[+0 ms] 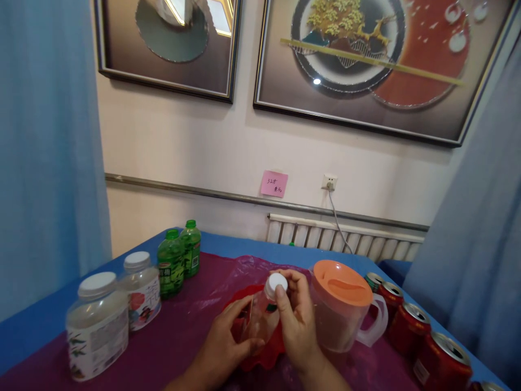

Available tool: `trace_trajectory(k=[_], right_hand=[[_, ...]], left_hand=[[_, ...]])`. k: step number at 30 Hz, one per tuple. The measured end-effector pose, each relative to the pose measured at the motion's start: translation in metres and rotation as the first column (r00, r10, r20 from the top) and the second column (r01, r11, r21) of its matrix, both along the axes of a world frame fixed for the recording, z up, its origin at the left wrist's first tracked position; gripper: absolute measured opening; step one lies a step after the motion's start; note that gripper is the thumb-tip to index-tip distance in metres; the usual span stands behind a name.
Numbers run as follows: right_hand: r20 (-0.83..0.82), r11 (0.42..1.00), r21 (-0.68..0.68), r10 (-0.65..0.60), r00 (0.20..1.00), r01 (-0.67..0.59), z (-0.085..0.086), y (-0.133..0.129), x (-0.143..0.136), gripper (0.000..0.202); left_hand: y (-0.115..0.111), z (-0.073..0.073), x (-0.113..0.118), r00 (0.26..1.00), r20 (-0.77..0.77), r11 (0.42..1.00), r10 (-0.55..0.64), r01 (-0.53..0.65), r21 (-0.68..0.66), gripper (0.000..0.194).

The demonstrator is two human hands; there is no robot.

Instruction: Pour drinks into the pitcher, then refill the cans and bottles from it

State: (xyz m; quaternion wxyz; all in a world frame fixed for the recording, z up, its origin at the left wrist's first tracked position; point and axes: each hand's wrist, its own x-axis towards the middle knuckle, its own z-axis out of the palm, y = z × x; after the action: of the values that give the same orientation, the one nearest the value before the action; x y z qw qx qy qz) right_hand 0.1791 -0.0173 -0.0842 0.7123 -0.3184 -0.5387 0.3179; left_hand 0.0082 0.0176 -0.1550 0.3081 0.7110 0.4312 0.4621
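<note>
My left hand (223, 343) is closed around the body of a small clear plastic bottle (260, 319), which tilts slightly to the right. On its white cap (277, 282) rest the thumb and fingers of my right hand (300, 331). Inside the bottle I make out no clear contents. Beneath both hands lies a red dish with a wavy rim (266, 360), partly covered by them. Close to my right hand stands a clear plastic pitcher (331, 328) with an orange lid (342, 282).
Two white-capped clear jars (97, 328) and two green bottles (171, 263) stand on the left. Several red cans (442, 361) line the right edge. Purple sheeting (179, 336) covers part of the blue table (36, 331). Behind are a radiator (317, 233) and a wall.
</note>
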Motion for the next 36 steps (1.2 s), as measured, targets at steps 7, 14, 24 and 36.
trace_trajectory(k=[7,14,24,36], right_hand=[[-0.017,0.996,-0.050,0.076,0.997,-0.077,-0.004,0.006,0.003,0.040],[-0.094,0.999,-0.039,0.016,0.995,-0.019,-0.008,0.009,-0.004,0.044],[0.068,0.998,-0.003,0.058,0.996,-0.058,-0.003,-0.003,-0.001,0.036],[0.055,0.999,0.005,0.045,0.997,-0.046,-0.006,-0.005,-0.001,0.044]], left_hand=[[0.000,-0.003,-0.001,1.000,-0.005,1.000,0.011,-0.011,-0.009,0.079],[0.000,-0.001,-0.002,0.998,-0.053,0.999,0.013,-0.011,0.044,0.081],[0.001,0.003,-0.001,0.998,-0.061,0.999,0.020,-0.018,0.032,0.079],[-0.001,0.005,0.000,0.998,-0.053,1.000,0.026,-0.026,0.008,0.078]])
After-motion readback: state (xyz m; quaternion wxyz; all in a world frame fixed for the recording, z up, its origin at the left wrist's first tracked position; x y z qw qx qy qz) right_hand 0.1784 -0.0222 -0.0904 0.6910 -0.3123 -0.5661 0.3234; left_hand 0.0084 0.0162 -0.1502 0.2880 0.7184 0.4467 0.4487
